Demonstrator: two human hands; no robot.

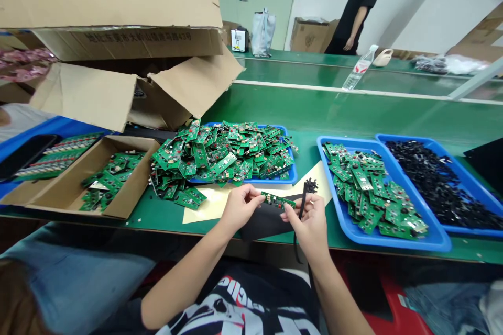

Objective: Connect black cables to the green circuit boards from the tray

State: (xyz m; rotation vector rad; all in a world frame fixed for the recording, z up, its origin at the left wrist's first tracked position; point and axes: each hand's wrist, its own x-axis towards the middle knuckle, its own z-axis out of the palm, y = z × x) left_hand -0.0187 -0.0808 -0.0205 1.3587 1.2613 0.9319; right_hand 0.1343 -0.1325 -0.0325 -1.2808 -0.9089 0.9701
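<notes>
Green bench (pixel 314 125), one board (pixel 277 200) pinched

Your left hand (pixel 241 208) and right hand (pixel 308 225) hold the board level, just above the bench's near edge. Both grips are narrow: thumbs and fingers close on its two ends, and its green face with small black parts points up. A black sheet (pixel 263 222) sits directly below the board, and a black strap (pixel 302 210) runs down past your right hand. You cannot tell whether that hand holds the strap.

Directly ahead of your grip, a blue tray (pixel 288 178) carries a heap of boards, with more spilling onto the bench. A cream sheet (pixel 208 204) lies just left of your left hand. Farther left, a cardboard tray (pixel 133 188) holds more boards. To the right of your grip, a second blue tray (pixel 353 230) holds boards, and a third (pixel 416 152) beside it holds loose black parts.

Beyond your grip, a large carton (pixel 137 39) carries printed Chinese text ending "43号"; the rest is too small to read. The red label on a plastic bottle (pixel 357 68) can't be read either.
</notes>
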